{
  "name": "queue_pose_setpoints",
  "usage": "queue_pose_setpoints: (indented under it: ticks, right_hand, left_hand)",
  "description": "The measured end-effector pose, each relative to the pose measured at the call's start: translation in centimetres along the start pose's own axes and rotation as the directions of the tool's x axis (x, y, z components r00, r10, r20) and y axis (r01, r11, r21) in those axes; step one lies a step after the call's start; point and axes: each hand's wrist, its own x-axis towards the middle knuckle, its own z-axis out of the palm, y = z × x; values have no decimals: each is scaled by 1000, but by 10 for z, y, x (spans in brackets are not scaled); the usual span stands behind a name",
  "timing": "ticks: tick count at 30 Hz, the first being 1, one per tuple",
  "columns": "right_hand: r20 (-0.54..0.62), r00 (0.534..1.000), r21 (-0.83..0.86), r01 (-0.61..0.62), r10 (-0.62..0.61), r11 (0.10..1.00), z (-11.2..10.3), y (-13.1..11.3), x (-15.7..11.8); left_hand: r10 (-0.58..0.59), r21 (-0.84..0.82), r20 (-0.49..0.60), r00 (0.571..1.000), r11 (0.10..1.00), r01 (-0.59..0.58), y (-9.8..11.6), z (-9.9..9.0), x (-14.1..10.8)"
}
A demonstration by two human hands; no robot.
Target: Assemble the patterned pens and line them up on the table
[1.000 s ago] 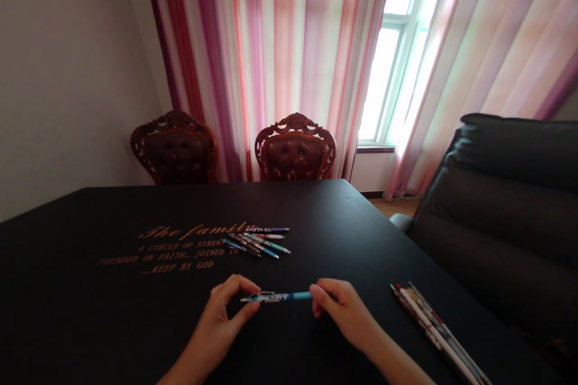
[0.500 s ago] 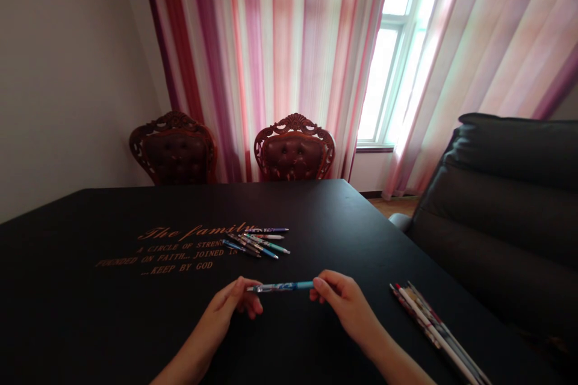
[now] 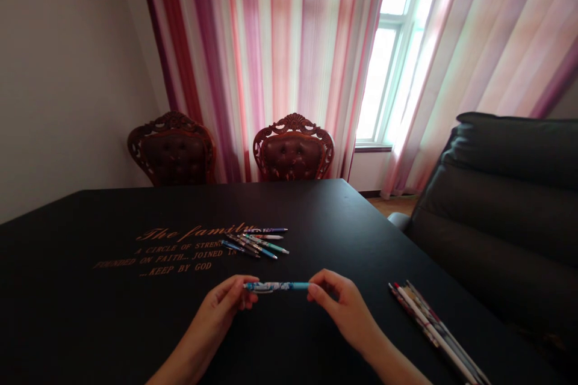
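My left hand (image 3: 223, 304) and my right hand (image 3: 341, 307) hold a slim blue-and-white patterned pen (image 3: 276, 286) level above the black table (image 3: 90, 319). The left fingers pinch its patterned end and the right fingers pinch its plain blue end. A small group of loose pens (image 3: 253, 243) lies beyond my hands, and a bundle of longer patterned pens (image 3: 431, 331) lies to the right of my right hand.
Gold lettering (image 3: 176, 249) is printed on the tabletop at left. Past the far edge stand two carved wooden chairs (image 3: 293, 147) before striped curtains (image 3: 280, 54). A dark leather sofa (image 3: 497, 222) sits beyond the right edge.
Both hands have lifted the pen slightly farther up the view. They still hold it at both ends, and the loose pens have not moved.
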Motion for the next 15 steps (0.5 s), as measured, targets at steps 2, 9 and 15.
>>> queue_pose_setpoints:
  ticks: [2, 9, 15]
  right_hand:
    - [-7, 1000, 15, 14, -14, 1000, 0, -1, -1]
    - [-22, 999, -21, 44, -45, 999, -1, -5, -3]
    - [-22, 997, -44, 67, -68, 997, -3, -7, -3]
  left_hand:
    - [-36, -134, 16, 999, 990, 37, 2, 2, -1]
    - [-65, -219, 38, 997, 973, 72, 2, 4, -4]
    - [-50, -197, 56, 997, 979, 60, -4, -1, 0]
